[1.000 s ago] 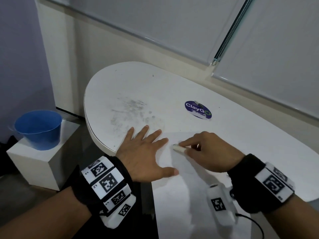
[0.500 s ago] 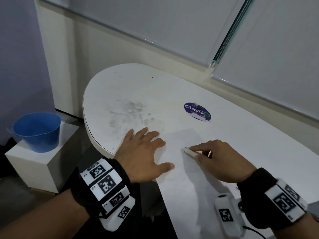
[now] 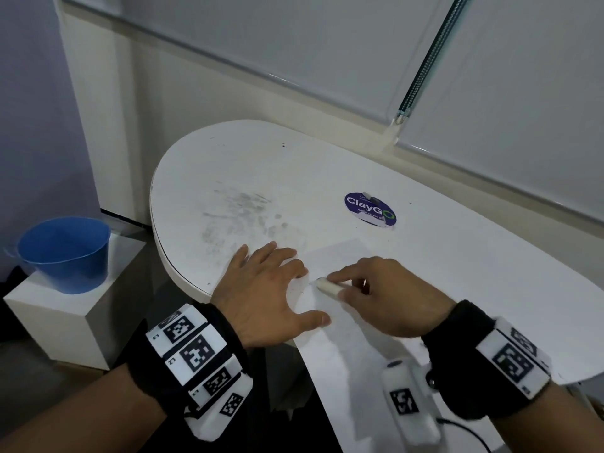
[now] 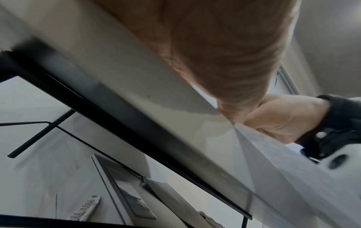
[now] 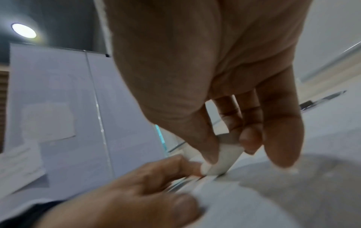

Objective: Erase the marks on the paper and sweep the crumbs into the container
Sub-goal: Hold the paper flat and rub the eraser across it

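A white sheet of paper (image 3: 343, 361) lies on the white table (image 3: 457, 273) and hangs over its front edge. My left hand (image 3: 274, 282) lies flat with spread fingers and presses the sheet's left edge down. My right hand (image 3: 341, 284) pinches a small white eraser (image 3: 327, 286) between thumb and fingers, its tip on the paper just right of the left fingers. The right wrist view shows the eraser (image 5: 222, 160) slanted onto the paper (image 5: 293, 192) beside the left fingers (image 5: 136, 185). No pencil marks are clear on the sheet.
A blue bucket (image 3: 65, 253) stands on a low white box (image 3: 75, 325) to the left, below table height. Grey smudges (image 3: 242, 217) cover the table's left part. A round purple sticker (image 3: 369, 209) lies beyond the paper. A wall and blinds close the far side.
The right hand slid the eraser right, away from the left hand, then back left until it almost meets the left fingers. The left hand has stayed flat on the paper.
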